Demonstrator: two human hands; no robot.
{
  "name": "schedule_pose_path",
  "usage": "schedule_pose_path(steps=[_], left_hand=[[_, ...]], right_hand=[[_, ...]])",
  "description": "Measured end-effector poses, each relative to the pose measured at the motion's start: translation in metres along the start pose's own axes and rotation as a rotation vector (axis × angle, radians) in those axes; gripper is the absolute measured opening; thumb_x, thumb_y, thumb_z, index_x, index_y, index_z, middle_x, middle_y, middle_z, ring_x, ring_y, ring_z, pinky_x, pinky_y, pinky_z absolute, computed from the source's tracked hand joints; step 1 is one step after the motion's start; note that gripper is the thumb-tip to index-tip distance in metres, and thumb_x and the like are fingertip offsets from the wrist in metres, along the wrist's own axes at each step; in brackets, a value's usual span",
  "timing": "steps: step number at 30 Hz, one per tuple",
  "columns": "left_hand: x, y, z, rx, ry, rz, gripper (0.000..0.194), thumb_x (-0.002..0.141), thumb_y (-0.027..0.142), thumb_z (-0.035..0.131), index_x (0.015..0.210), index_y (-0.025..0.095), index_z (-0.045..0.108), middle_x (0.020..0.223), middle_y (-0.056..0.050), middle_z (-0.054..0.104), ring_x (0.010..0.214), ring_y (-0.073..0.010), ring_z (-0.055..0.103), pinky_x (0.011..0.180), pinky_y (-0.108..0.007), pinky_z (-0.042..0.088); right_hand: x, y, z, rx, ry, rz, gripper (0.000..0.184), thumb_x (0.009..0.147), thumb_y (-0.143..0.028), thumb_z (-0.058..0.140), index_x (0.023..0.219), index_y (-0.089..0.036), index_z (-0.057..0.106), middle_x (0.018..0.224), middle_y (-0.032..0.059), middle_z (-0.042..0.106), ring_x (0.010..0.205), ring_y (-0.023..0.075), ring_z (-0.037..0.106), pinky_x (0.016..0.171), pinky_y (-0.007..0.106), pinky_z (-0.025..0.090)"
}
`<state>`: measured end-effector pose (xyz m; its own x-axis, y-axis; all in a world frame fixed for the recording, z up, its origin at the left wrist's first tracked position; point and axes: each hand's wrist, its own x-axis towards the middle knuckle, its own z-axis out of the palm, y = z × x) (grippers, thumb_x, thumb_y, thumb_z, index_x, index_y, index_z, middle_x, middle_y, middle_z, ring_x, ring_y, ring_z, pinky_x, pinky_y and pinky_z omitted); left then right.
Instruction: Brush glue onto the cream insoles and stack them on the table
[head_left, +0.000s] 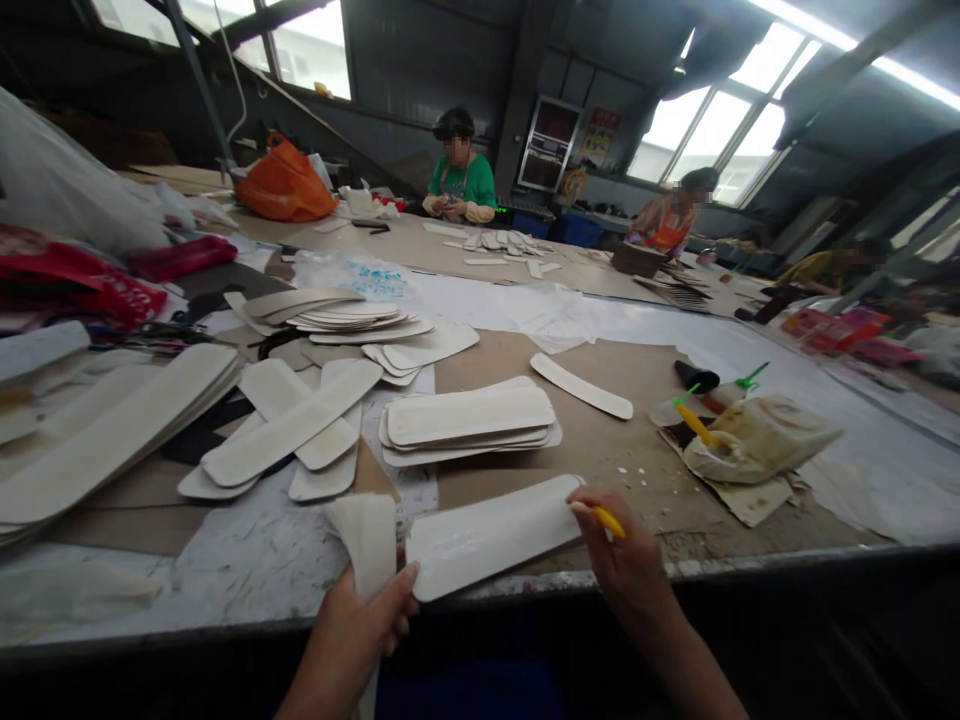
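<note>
A long white panel (495,535) with rounded corners lies at the table's front edge, glossy on part of its surface. My left hand (367,610) is closed around a bundle of thin white strips (371,535), its thumb at the panel's left end. At the panel's right end, my right hand (619,545) pinches a slim tool with a yellow handle (609,522); its tip is hidden by the fingers. Just behind lies a stack of similar white panels (469,415). A single curved white piece (581,385) rests farther back.
To the right stands a stained, cut-open plastic container (765,440) with a yellow stick in it, beside green-tipped bottles. More white panels (292,425) are heaped at left. Farther back are an orange bag (285,185) and several people working, one in green (461,180).
</note>
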<state>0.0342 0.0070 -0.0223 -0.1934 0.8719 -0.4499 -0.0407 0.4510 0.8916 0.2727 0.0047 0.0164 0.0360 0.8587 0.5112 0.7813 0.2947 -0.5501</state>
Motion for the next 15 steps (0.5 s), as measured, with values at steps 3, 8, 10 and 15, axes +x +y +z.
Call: schedule_pose_path(steps=[3,8,10,15], left_hand=[[-0.001,-0.001,0.0,0.04,0.015,0.001,0.032,0.056,0.034,0.065,0.078,0.015,0.052,0.039,0.002,0.055,0.032,-0.0107,0.044,0.029,-0.017,0.03],[-0.001,-0.003,-0.001,0.066,0.047,-0.016,0.036,0.054,0.035,0.066,0.08,0.015,0.052,0.039,0.002,0.056,0.033,-0.0116,0.046,0.03,-0.017,0.032],[-0.002,-0.003,-0.001,0.063,0.042,-0.014,0.036,0.054,0.036,0.066,0.079,0.015,0.051,0.04,0.002,0.056,0.034,-0.0111,0.046,0.031,-0.017,0.031],[-0.002,-0.006,0.0,0.051,0.021,0.001,0.035,0.056,0.039,0.064,0.078,0.015,0.051,0.041,0.003,0.055,0.035,-0.0106,0.044,0.032,-0.017,0.03]], right_hand=[[-0.01,-0.012,0.022,0.041,-0.004,-0.133,0.007,0.084,-0.017,0.045,0.085,-0.02,0.052,0.077,0.0054,0.057,0.076,0.0174,0.055,0.071,0.032,0.048],[-0.014,-0.03,0.031,0.21,-0.059,-0.236,0.014,0.085,-0.012,0.042,0.094,-0.019,0.049,0.078,0.0054,0.056,0.08,0.0171,0.054,0.077,0.036,0.048],[-0.008,-0.02,0.023,0.148,-0.014,-0.268,0.016,0.084,-0.01,0.044,0.096,-0.02,0.048,0.08,0.0057,0.056,0.083,0.0178,0.054,0.081,0.038,0.047],[-0.005,-0.004,0.022,0.028,0.003,-0.249,0.012,0.083,-0.01,0.047,0.089,-0.019,0.051,0.077,0.0054,0.056,0.078,0.018,0.053,0.073,0.035,0.047]])
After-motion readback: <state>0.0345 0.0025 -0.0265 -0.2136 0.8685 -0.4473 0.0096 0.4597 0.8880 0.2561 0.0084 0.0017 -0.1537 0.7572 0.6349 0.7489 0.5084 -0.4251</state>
